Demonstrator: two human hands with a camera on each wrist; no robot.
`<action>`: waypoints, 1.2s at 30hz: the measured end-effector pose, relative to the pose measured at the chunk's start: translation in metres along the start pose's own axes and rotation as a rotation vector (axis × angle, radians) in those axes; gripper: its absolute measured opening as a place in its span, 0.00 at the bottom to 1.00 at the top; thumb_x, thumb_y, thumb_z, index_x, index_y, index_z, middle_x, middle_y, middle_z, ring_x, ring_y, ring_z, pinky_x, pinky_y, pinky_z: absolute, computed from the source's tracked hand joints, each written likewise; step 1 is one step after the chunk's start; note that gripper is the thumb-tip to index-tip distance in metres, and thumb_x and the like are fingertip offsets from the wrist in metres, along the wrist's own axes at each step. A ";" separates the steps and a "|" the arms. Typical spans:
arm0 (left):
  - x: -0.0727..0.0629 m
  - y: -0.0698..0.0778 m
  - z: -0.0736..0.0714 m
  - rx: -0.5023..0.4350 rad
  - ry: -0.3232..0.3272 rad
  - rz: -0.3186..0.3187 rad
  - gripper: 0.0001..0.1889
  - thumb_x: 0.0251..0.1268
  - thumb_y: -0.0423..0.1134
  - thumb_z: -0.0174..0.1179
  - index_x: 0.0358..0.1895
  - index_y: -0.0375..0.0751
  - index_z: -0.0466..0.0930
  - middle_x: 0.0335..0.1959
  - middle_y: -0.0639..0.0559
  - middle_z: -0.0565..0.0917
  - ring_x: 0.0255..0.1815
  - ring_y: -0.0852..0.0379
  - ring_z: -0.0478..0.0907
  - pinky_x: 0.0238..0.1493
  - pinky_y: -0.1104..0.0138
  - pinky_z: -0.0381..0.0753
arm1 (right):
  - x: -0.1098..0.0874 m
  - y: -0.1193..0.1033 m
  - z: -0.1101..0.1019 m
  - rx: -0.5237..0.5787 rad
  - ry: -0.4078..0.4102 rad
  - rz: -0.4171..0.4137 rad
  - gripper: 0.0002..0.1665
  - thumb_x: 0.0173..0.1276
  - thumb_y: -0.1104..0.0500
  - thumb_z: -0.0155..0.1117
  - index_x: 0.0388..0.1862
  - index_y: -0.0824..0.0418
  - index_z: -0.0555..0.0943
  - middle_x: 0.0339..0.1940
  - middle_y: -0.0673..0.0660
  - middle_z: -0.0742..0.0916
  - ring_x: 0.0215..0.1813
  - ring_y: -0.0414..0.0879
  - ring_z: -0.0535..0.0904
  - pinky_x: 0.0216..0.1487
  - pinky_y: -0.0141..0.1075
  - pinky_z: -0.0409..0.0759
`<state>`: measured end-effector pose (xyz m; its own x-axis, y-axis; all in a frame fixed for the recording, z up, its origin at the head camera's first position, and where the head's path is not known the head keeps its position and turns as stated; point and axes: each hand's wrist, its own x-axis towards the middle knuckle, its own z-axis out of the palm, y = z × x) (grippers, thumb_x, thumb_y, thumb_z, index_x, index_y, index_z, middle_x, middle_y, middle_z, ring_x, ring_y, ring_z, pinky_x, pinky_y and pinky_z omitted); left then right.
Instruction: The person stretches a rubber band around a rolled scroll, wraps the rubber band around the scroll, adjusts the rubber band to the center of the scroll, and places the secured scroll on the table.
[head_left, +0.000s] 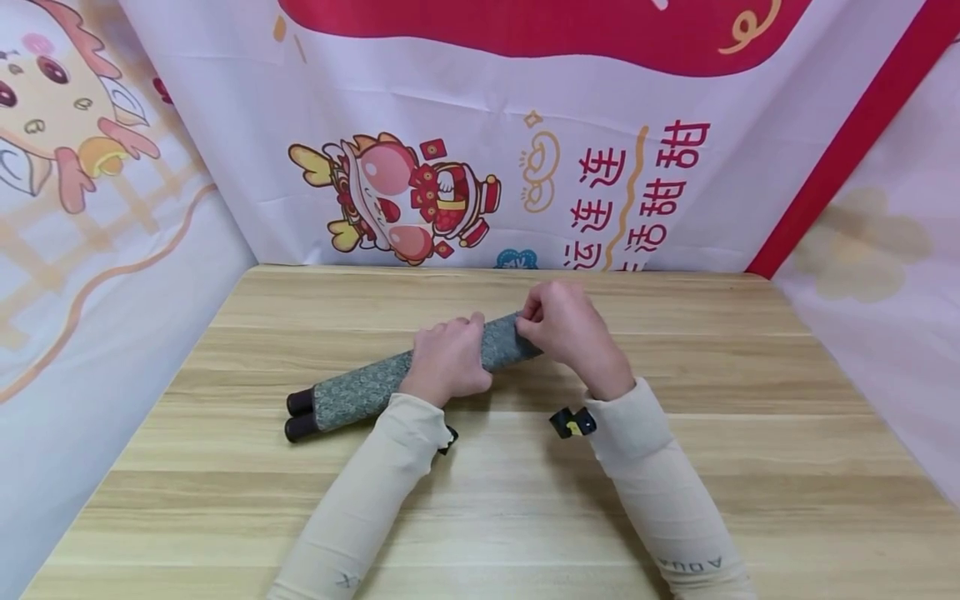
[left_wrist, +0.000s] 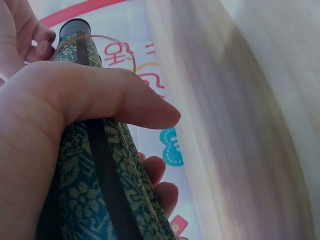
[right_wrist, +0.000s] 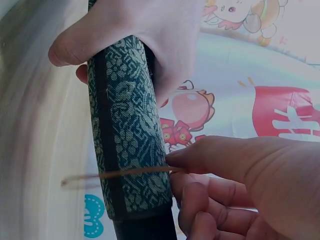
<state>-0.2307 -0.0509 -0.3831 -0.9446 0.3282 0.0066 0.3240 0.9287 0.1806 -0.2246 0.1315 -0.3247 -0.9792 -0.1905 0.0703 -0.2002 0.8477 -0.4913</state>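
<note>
A rolled scroll (head_left: 363, 390) in green patterned brocade lies slantwise over the table, two dark end knobs (head_left: 302, 427) side by side at its left end. My left hand (head_left: 447, 358) grips it around the middle, thumb across the top in the left wrist view and fingertips (left_wrist: 166, 196) curled on the far side. Near the scroll's right end, my right hand (head_left: 570, 329) pinches a thin brown rubber band (right_wrist: 137, 172) between thumb and fingers. The band runs across the brocade close to a dark end, and its loop stands out past the scroll's edge.
The wood-grain table (head_left: 525, 517) ends at a white printed cloth (head_left: 480, 92) hanging behind it. More printed cloth (head_left: 97, 275) hangs along the left side. A small black device (head_left: 573, 422) is strapped at the right wrist.
</note>
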 end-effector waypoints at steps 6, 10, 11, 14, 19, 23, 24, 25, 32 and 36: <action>0.000 0.006 0.003 0.000 -0.017 0.013 0.44 0.52 0.52 0.74 0.74 0.43 0.70 0.58 0.42 0.86 0.49 0.43 0.85 0.49 0.42 0.83 | 0.002 0.002 0.002 0.001 0.001 0.017 0.06 0.72 0.58 0.72 0.35 0.58 0.87 0.35 0.56 0.89 0.36 0.48 0.85 0.40 0.39 0.87; -0.001 0.006 0.002 0.003 -0.030 0.017 0.46 0.53 0.56 0.76 0.74 0.42 0.70 0.59 0.42 0.86 0.52 0.42 0.86 0.52 0.41 0.83 | 0.004 -0.002 0.005 0.006 -0.050 -0.026 0.07 0.72 0.57 0.72 0.34 0.59 0.88 0.34 0.55 0.89 0.36 0.48 0.84 0.40 0.38 0.87; -0.001 0.006 0.002 0.002 -0.034 0.016 0.46 0.53 0.58 0.76 0.74 0.42 0.70 0.59 0.42 0.86 0.52 0.42 0.86 0.52 0.41 0.83 | 0.004 -0.003 0.006 0.010 -0.064 -0.035 0.07 0.73 0.57 0.72 0.35 0.59 0.88 0.34 0.55 0.89 0.37 0.48 0.84 0.40 0.38 0.87; -0.001 0.006 0.002 -0.001 -0.042 0.014 0.47 0.53 0.61 0.77 0.74 0.42 0.71 0.60 0.42 0.86 0.53 0.41 0.86 0.54 0.41 0.83 | 0.004 -0.006 0.006 0.015 -0.079 -0.035 0.07 0.74 0.57 0.71 0.37 0.59 0.89 0.36 0.55 0.89 0.38 0.49 0.83 0.43 0.39 0.88; -0.002 0.004 0.005 0.001 -0.050 0.028 0.48 0.52 0.65 0.77 0.73 0.44 0.71 0.59 0.43 0.86 0.54 0.42 0.86 0.55 0.42 0.83 | 0.001 -0.004 0.004 0.006 -0.036 -0.002 0.06 0.77 0.55 0.67 0.42 0.56 0.86 0.38 0.54 0.88 0.39 0.49 0.82 0.43 0.39 0.86; -0.002 0.004 0.008 0.004 -0.047 0.043 0.49 0.52 0.66 0.77 0.74 0.46 0.69 0.60 0.43 0.86 0.55 0.42 0.85 0.55 0.42 0.82 | -0.001 -0.004 0.004 0.005 -0.019 -0.027 0.09 0.80 0.52 0.63 0.44 0.57 0.85 0.38 0.55 0.87 0.38 0.49 0.81 0.41 0.39 0.82; -0.003 0.004 0.008 0.004 -0.045 0.043 0.49 0.52 0.66 0.77 0.74 0.46 0.69 0.60 0.43 0.86 0.55 0.42 0.85 0.55 0.42 0.82 | -0.001 -0.005 0.004 0.019 -0.022 -0.033 0.10 0.81 0.52 0.62 0.45 0.57 0.84 0.38 0.55 0.87 0.38 0.49 0.81 0.41 0.39 0.82; -0.003 0.005 0.009 0.005 -0.042 0.044 0.49 0.51 0.66 0.77 0.74 0.46 0.69 0.60 0.43 0.86 0.56 0.42 0.85 0.55 0.42 0.82 | -0.002 -0.006 0.004 0.036 -0.028 -0.038 0.11 0.82 0.52 0.61 0.46 0.58 0.83 0.38 0.55 0.87 0.38 0.49 0.81 0.42 0.39 0.82; -0.003 0.013 0.013 0.060 0.002 0.076 0.45 0.50 0.68 0.77 0.68 0.47 0.73 0.54 0.47 0.87 0.50 0.45 0.87 0.47 0.46 0.85 | -0.007 -0.011 0.004 0.201 -0.015 -0.058 0.12 0.84 0.51 0.56 0.48 0.58 0.79 0.36 0.58 0.88 0.35 0.47 0.84 0.38 0.39 0.81; -0.001 0.021 0.019 0.071 0.031 0.095 0.42 0.50 0.67 0.77 0.64 0.48 0.74 0.54 0.49 0.86 0.47 0.47 0.87 0.43 0.47 0.86 | -0.009 -0.015 0.004 0.250 0.037 -0.114 0.12 0.84 0.51 0.57 0.48 0.59 0.80 0.35 0.57 0.85 0.33 0.47 0.82 0.35 0.38 0.79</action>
<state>-0.2222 -0.0290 -0.3976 -0.9101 0.4112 0.0508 0.4143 0.9037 0.1077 -0.2122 0.1186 -0.3213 -0.9522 -0.2559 0.1668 -0.2993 0.6721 -0.6773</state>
